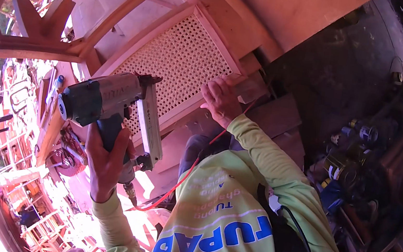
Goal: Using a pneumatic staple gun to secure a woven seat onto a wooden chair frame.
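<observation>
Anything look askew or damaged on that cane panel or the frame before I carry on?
Nothing stands out. The woven cane panel looks intact in its wooden frame. The left hand grips the nail gun; the right hand rests on the frame's edge.

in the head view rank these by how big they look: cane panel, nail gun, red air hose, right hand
1. cane panel
2. nail gun, close to the camera, so it may look oversized
3. right hand
4. red air hose, long but thin, so its rank against the hand is unsure

Lime-green long-sleeved shirt, blue lettering
</observation>
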A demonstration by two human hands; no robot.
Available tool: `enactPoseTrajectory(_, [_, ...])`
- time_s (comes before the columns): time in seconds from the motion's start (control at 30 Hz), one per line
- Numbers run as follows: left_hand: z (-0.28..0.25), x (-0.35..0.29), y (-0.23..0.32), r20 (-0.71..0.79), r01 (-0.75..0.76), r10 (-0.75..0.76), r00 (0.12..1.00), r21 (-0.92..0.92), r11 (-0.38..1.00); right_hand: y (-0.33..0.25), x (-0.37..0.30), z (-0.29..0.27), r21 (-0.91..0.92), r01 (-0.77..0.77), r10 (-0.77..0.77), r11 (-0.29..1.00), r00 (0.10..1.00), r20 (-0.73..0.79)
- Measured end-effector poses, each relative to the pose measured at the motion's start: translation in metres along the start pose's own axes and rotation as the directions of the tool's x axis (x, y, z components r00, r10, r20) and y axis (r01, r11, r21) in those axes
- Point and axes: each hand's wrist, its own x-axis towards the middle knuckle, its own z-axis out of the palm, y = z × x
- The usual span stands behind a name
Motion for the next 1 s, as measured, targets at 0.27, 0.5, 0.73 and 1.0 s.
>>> enactPoseTrajectory(0.27, [0.018,0.048,0.044,0.266,-0.051,0.028,0.963,0.082,0.995,-0.006,-0.001,0.003,-0.220,0.059,-0.038,0.974,0.994,0.100])
enactPoseTrajectory(0.5, [0.034,0.096,0.043,0.465,-0.204,0.075,0.882,0.234,0.951,-0.022,-0.002,-0.007,-0.178,0.044,-0.011,0.983,0.983,0.183])
enactPoseTrajectory(0.73, [0.060,0.136,0.053,0.680,-0.283,0.019,0.733,0.279,0.918,-0.032,-0.003,0.001,-0.228,-0.043,0.072,0.973,0.990,0.121])
enactPoseTrajectory(1.0, [0.088,0.156,0.047,0.764,-0.383,0.024,0.644,0.295,0.875,-0.030,-0.008,0.023,-0.248,-0.079,0.095,0.965,0.994,0.052])
